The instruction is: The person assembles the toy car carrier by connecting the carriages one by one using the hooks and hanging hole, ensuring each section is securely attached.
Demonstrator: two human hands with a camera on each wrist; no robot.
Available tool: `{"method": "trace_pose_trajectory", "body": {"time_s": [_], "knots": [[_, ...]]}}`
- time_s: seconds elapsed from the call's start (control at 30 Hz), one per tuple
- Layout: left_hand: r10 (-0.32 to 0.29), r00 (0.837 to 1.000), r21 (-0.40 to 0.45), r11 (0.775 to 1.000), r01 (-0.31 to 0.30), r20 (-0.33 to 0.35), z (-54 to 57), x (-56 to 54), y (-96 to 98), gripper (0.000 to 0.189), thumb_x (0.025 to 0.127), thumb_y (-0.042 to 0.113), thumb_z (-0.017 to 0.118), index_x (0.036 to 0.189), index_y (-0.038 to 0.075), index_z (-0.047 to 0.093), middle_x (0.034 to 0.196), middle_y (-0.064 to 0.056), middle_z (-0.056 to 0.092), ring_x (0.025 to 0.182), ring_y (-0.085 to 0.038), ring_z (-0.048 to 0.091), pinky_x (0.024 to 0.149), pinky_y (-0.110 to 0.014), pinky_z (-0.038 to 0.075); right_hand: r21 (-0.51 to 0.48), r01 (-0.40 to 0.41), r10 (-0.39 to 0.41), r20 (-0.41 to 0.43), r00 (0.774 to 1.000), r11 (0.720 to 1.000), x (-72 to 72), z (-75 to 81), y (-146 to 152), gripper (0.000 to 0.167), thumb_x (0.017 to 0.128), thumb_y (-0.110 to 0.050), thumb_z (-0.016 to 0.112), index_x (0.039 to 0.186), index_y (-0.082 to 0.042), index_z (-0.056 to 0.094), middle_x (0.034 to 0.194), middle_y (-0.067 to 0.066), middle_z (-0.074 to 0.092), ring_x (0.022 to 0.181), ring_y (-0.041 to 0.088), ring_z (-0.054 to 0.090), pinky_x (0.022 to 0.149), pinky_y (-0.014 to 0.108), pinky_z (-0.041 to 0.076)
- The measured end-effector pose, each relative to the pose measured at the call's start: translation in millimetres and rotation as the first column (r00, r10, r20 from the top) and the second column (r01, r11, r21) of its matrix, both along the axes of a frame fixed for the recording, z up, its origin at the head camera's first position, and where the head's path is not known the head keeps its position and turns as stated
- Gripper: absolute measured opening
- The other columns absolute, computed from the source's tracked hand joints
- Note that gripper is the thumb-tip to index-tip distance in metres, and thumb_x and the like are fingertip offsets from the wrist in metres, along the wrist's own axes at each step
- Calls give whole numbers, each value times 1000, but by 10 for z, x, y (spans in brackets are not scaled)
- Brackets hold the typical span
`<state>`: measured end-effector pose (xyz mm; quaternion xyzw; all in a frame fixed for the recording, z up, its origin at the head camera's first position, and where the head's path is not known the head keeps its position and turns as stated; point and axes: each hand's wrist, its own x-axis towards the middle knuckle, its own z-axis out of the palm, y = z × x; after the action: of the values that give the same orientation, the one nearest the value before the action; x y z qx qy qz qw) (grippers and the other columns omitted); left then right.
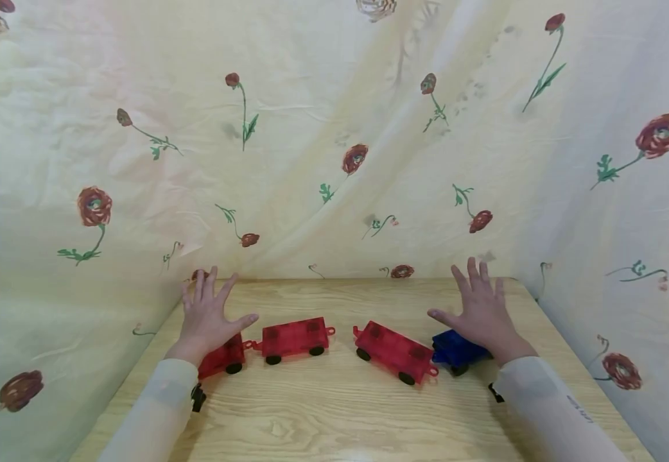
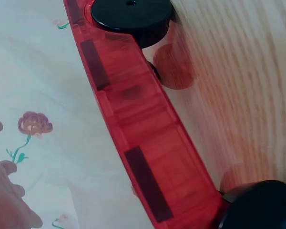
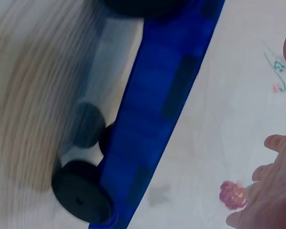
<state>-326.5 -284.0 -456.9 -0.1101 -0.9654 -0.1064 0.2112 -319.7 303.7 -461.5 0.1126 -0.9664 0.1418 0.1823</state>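
Note:
Fingers spread, my left hand (image 1: 206,322) hovers over a translucent red toy train car (image 1: 223,357) at the left; that car fills much of the left wrist view. My right hand (image 1: 485,316), likewise spread and holding nothing, is above a translucent blue toy train car (image 1: 457,350), partly hidden by the hand and wrist. Between the hands stand two more red cars: one left of centre (image 1: 295,337), one right of centre (image 1: 395,351) set at a slant. Hooks and loops show at the cars' ends. A gap separates the two middle cars.
All the cars stand on a light wooden table (image 1: 323,417). A pale cloth (image 1: 300,128) printed with red flowers hangs behind the table and along both sides. Small black wrist-camera parts (image 1: 198,398) show beside the sleeves.

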Motion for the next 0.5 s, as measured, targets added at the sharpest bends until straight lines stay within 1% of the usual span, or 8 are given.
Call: {"method": "trace_pose_trajectory", "body": {"time_s": [0.07, 0.13, 0.23, 0.4, 0.5], "knots": [[1, 1000, 5, 1000, -1, 4, -11, 26, -22, 109, 82, 84, 63, 169, 30, 24, 173, -21, 6, 158, -47, -5, 117, -71, -16, -11, -12, 12, 9, 1000, 1000, 3, 0, -48, 120, 87, -78, 65, 167, -3, 16, 172, 27, -4, 157, 43, -15, 117, 74, -10], [0, 1000, 16, 1000, 0, 8, -25, 58, -44, 108, 83, 82, 66, 168, 29, 25, 173, -21, 7, 158, -48, -2, 117, -73, -11, -9, -24, 24, 13, 1000, 1000, 2, -4, -102, 120, 87, -78, 66, 167, -2, 17, 172, 28, -1, 158, 46, -9, 118, 74, -6], [8, 999, 22, 1000, -9, 35, -54, 103, -89, 109, 83, 82, 65, 168, 28, 24, 172, -22, 7, 157, -48, 0, 116, -77, -5, -17, -46, 47, 26, 999, 999, 10, -5, -199, 120, 87, -78, 65, 166, -1, 18, 172, 28, 2, 158, 48, -2, 119, 73, -3], [6, 997, 48, 999, -10, 82, -102, 182, -151, 109, 84, 79, 68, 168, 22, 27, 170, -26, 11, 155, -51, 6, 115, -79, -2, -37, -77, 79, 55, 995, 996, 21, -23, -387, 121, 86, -81, 64, 167, -2, 18, 172, 26, 7, 158, 46, 3, 121, 71, 6], [1, 994, 65, 998, -8, 108, -128, 235, -186, 108, 84, 76, 71, 167, 21, 28, 169, -28, 13, 154, -53, 9, 115, -79, 0, -63, -93, 98, 73, 993, 994, 40, -24, -514, 121, 85, -81, 65, 166, -3, 21, 172, 24, 11, 158, 46, 7, 120, 72, 12]]}}
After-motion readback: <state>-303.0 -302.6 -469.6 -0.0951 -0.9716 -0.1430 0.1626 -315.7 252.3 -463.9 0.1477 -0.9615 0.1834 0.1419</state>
